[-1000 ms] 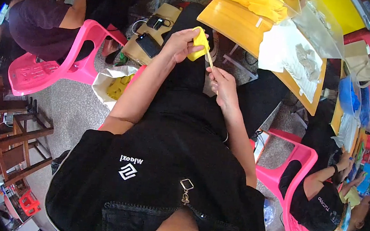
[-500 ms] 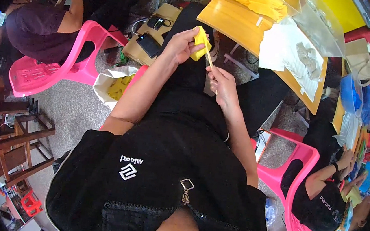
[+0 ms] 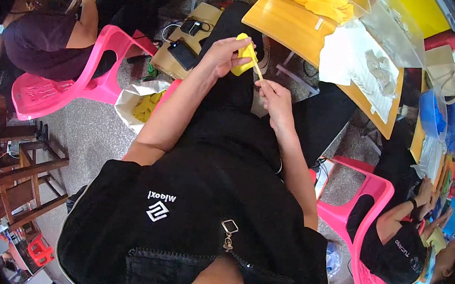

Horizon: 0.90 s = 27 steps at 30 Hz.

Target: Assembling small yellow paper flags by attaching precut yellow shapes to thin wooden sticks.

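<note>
My left hand [image 3: 228,53] is closed on a small folded piece of yellow cloth [image 3: 242,63], fingers on its left side. In my right hand [image 3: 276,100] is a thin pale stick [image 3: 260,75], pinched between thumb and fingers. The stick slants up and left to the yellow piece and meets its right edge. Whether its tip is inside a fold or only lies against the cloth, I cannot tell. Both hands are held above my lap, over my dark trousers.
A white bag [image 3: 126,101] of yellow pieces stands left of my lap. Beyond my hands, a wooden table [image 3: 284,23] carries yellow cloth [image 3: 309,0] and white cloth [image 3: 339,54]. A phone [image 3: 183,54] lies on a cardboard box. People sit on pink chairs [image 3: 100,56] at both sides.
The yellow piece has turned and looks narrower. My right hand has slid slightly up along the stick, and less of the stick shows below its fingers.
</note>
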Each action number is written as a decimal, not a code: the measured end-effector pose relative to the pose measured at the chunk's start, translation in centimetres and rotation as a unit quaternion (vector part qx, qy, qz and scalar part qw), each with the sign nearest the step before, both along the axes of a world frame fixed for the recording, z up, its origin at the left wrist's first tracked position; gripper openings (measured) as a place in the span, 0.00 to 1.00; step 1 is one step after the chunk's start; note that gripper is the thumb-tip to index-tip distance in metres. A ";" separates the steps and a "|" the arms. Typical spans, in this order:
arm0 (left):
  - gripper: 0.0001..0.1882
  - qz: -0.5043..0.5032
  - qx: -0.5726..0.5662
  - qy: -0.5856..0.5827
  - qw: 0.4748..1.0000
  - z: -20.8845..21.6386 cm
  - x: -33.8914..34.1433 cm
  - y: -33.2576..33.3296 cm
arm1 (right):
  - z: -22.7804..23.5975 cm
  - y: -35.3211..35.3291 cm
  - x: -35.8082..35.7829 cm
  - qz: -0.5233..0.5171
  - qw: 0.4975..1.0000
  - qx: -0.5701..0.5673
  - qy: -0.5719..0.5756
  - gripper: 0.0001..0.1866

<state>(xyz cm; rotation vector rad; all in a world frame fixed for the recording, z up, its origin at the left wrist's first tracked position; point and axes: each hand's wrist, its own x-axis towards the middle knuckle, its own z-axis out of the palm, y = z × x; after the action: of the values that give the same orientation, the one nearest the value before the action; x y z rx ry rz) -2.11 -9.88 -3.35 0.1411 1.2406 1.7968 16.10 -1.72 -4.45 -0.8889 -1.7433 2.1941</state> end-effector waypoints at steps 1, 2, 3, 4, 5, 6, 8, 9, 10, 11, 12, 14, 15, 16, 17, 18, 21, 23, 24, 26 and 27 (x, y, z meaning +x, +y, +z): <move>0.13 -0.012 -0.003 -0.004 1.000 -0.1 0.1 -0.1 | -0.1 -0.1 0.0 -0.001 1.000 -0.001 0.000 0.11; 0.14 -0.025 -0.005 -0.008 1.000 -0.2 0.2 -0.1 | -0.3 -0.2 -0.1 -0.009 1.000 -0.001 0.000 0.11; 0.14 -0.026 -0.005 -0.008 1.000 -0.2 0.1 -0.1 | -0.4 -0.2 -0.1 -0.017 1.000 -0.002 0.001 0.11; 0.14 -0.034 -0.011 -0.009 0.999 -0.2 -0.1 -0.2 | -0.3 -0.3 -0.2 -0.017 1.000 -0.001 0.000 0.11; 0.14 -0.041 -0.017 -0.011 0.999 -0.1 -0.3 -0.2 | -0.2 -0.3 -0.2 -0.015 1.000 -0.021 0.000 0.11; 0.14 -0.040 -0.016 -0.011 0.999 -0.3 -0.4 -0.2 | -0.1 -0.3 -0.2 -0.013 0.999 -0.041 -0.001 0.11; 0.14 -0.035 0.011 -0.030 0.999 -0.7 -0.7 -0.1 | -0.1 -0.1 -0.3 -0.014 0.998 -0.059 0.005 0.11; 0.14 -0.033 0.013 -0.030 0.999 -1.0 -1.0 -0.2 | -0.1 -0.1 -0.3 -0.016 0.997 -0.078 0.012 0.11; 0.15 -0.025 0.029 -0.045 0.998 -1.1 -1.1 -0.3 | 0.1 -0.1 -0.2 -0.015 0.997 -0.078 0.011 0.11; 0.15 -0.018 0.044 -0.059 0.997 -1.2 -1.3 -0.4 | 0.2 0.0 -0.1 -0.013 0.997 -0.080 0.008 0.10; 0.15 -0.016 0.045 -0.060 0.997 -1.3 -1.3 -0.4 | 0.4 0.0 0.0 -0.012 0.996 -0.083 0.004 0.10; 0.16 -0.013 0.042 -0.061 0.997 -1.3 -1.3 -0.4 | 0.5 -0.1 -0.1 -0.018 0.996 -0.091 0.004 0.10; 0.16 -0.013 0.042 -0.061 0.997 -1.3 -1.2 -0.4 | 0.6 -0.2 -0.1 -0.025 0.995 -0.098 0.004 0.10; 0.16 -0.001 0.048 -0.065 0.997 -1.1 -1.0 -0.3 | 0.6 -0.3 -0.1 -0.025 0.995 -0.098 0.004 0.10; 0.15 0.012 0.055 -0.068 0.996 -1.0 -0.9 -0.2 | 0.6 -0.4 -0.2 -0.028 0.990 -0.137 0.013 0.10; 0.15 0.012 0.055 -0.068 0.996 -0.9 -0.7 -0.1 | 0.6 -0.5 -0.2 -0.031 0.984 -0.176 0.022 0.11; 0.15 0.052 0.041 -0.049 0.997 -0.6 -0.1 0.2 | 0.1 0.0 -0.2 -0.005 0.979 -0.201 0.026 0.11; 0.13 0.065 0.031 -0.026 0.997 -0.2 0.0 0.1 | 0.0 0.6 0.1 0.018 0.985 -0.172 0.013 0.11; 0.13 0.067 0.032 -0.026 0.997 -0.4 -0.2 0.0 | 0.0 1.0 0.2 0.039 0.989 -0.143 0.001 0.11; 0.11 0.022 0.026 0.017 0.999 -0.6 -0.7 -0.3 | 0.1 1.9 0.5 0.062 0.991 -0.117 -0.017 0.11; 0.11 0.023 0.026 0.017 0.999 -0.7 -0.8 -0.4 | 0.1 2.3 0.5 0.083 0.992 -0.091 -0.036 0.11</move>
<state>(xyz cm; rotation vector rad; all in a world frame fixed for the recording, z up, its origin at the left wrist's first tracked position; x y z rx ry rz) -2.86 -10.29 -4.10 0.1752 1.2305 1.8735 16.65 0.56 -4.34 -0.9001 -1.7277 2.4914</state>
